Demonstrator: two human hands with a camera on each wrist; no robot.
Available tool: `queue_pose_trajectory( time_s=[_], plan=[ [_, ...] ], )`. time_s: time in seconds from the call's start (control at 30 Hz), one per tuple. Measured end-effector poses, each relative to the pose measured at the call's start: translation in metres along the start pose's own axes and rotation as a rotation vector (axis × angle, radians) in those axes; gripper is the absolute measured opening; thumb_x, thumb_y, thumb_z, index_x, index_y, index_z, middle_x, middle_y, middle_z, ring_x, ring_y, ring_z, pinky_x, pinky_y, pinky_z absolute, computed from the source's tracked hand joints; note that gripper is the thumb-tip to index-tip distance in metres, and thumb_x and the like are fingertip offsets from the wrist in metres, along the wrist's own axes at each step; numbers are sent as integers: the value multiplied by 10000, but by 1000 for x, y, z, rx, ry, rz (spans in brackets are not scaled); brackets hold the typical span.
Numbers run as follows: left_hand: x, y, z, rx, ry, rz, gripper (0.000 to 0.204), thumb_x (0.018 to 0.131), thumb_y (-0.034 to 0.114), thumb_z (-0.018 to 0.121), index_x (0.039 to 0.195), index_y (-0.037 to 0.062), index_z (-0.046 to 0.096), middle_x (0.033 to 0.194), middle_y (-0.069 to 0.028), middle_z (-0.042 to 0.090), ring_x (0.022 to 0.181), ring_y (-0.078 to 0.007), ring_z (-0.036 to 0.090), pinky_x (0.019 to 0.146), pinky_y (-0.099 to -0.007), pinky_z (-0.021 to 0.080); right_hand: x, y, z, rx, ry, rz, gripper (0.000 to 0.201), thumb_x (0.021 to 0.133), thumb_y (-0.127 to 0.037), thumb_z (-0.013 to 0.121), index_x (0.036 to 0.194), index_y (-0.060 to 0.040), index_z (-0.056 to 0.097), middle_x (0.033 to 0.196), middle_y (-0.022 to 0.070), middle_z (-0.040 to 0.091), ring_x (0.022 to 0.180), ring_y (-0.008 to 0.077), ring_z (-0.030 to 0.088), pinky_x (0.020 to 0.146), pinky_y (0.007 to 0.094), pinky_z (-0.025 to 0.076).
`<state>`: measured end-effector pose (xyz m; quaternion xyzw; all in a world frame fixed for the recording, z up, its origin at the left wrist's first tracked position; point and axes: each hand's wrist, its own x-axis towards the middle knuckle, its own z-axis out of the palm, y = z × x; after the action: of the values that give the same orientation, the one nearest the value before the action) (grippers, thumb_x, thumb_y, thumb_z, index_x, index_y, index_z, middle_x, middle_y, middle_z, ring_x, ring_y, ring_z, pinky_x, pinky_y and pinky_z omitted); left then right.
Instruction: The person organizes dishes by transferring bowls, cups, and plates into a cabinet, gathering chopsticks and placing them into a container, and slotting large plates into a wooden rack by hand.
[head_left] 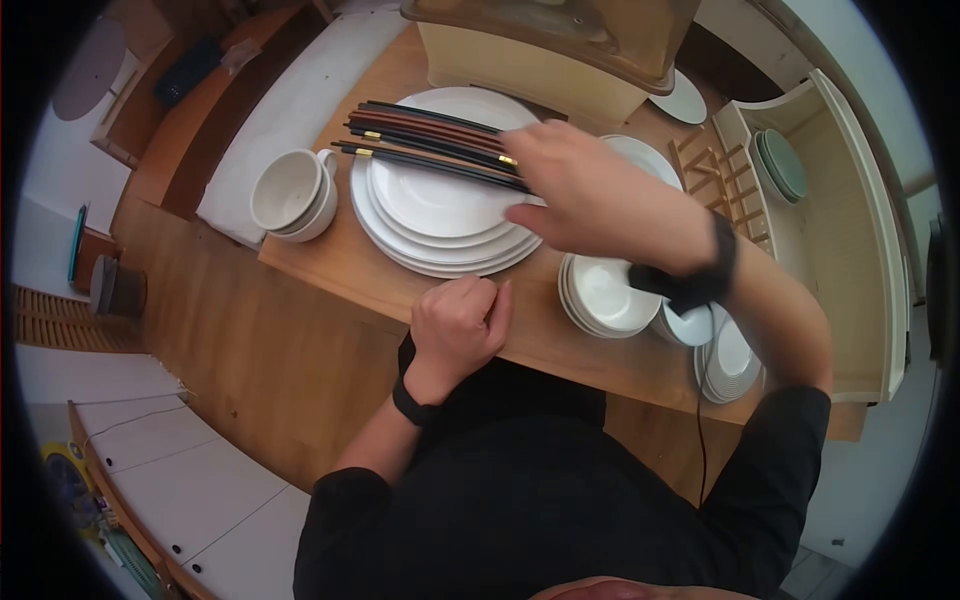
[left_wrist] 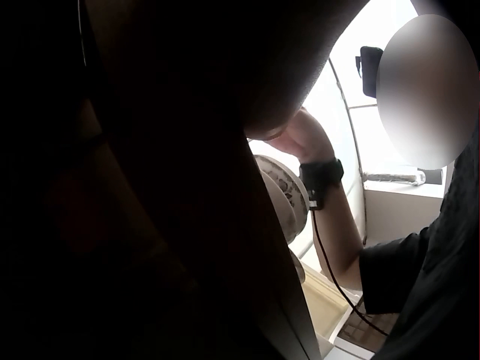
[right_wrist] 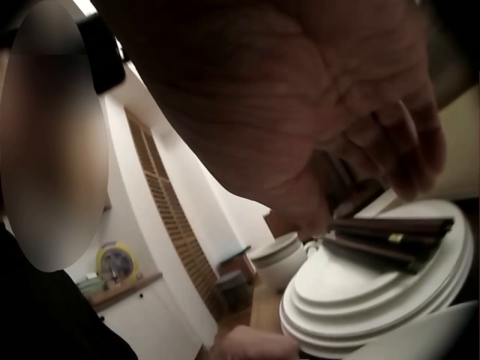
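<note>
A bundle of black and dark brown chopsticks (head_left: 428,134), some with gold bands, lies across a stack of white plates (head_left: 440,215). My right hand (head_left: 590,195) reaches over the right ends of the chopsticks. In the right wrist view its fingers (right_wrist: 397,139) bend loosely, spread above the chopsticks rather than wrapped round them. My left hand (head_left: 455,322) rests curled at the table's front edge, just below the plates, and holds nothing. The left wrist view is mostly dark, with the right hand (left_wrist: 304,139) at its far side.
Two stacked white cups (head_left: 290,195) stand left of the plates. White bowls (head_left: 612,300) and small dishes (head_left: 730,365) line the right front of the wooden table (head_left: 540,345). Behind sit a lidded cream box (head_left: 530,70), a wooden rack (head_left: 715,180) and a cream cabinet (head_left: 850,240) holding green plates. A cable hangs from the right wrist.
</note>
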<state>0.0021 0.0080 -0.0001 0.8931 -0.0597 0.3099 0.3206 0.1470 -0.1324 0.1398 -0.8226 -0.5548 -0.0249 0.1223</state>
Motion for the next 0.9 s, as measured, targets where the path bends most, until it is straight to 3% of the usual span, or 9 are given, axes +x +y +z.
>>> queue_pose_trajectory(
  time_s=[0.07,0.23,0.4,0.47,0.63,0.7,0.77,0.83,0.9],
  plan=[
    [-1,-1,-1,-9,23,6,308,849,107,725,611,74,533,578,-90,515,508,-308,540,472,-419,411,36,1,27,-61,-111,106,506,830,-204,757,1159,110,535,1122,251,622,1099,395,588,942,454,498],
    [-1,-2,-1,-26,37,-7,293,847,115,726,616,72,552,585,-90,534,513,-310,552,472,-417,423,90,19,61,-114,-100,169,440,798,-230,729,1050,107,602,1055,277,640,1040,421,620,932,464,514],
    [-1,0,-3,-51,15,-21,285,853,105,728,624,64,561,580,-96,525,510,-305,542,474,-413,408,104,13,61,-67,-101,259,432,776,-216,709,1033,115,605,1043,306,668,1004,437,662,876,481,543],
    [0,1,-1,-78,0,-2,284,857,91,731,631,55,561,573,-104,513,502,-302,526,473,-411,387,109,13,63,93,-215,366,392,784,-153,665,1064,111,590,975,303,695,921,440,698,827,486,560],
    [0,2,2,0,-5,27,266,853,105,724,639,71,569,605,-101,549,534,-318,556,493,-423,422,105,19,65,116,-176,327,305,822,-88,604,1062,99,627,973,285,716,885,445,709,797,471,570],
    [-1,3,3,8,16,27,290,861,102,723,635,67,544,609,-110,541,535,-325,546,493,-423,404,96,18,50,157,-188,351,276,829,-81,594,1039,90,652,970,274,721,878,448,707,792,475,567],
    [-4,3,5,-10,10,23,294,865,100,722,635,65,541,607,-110,536,533,-323,542,492,-422,401,88,19,27,-1,-274,197,225,829,-57,572,977,68,687,926,263,721,858,454,696,774,489,555],
    [-3,4,6,-15,26,17,306,878,85,716,636,58,530,596,-106,514,522,-313,523,486,-412,385,64,18,3,3,-62,191,207,812,-44,571,944,63,688,864,265,707,840,454,687,758,500,544],
    [-3,6,4,-63,3,13,307,881,76,714,637,55,530,588,-106,501,512,-312,503,481,-405,377,42,11,-37,-98,-105,256,202,821,-44,546,937,58,677,867,273,700,791,447,687,728,489,549]
  ],
)
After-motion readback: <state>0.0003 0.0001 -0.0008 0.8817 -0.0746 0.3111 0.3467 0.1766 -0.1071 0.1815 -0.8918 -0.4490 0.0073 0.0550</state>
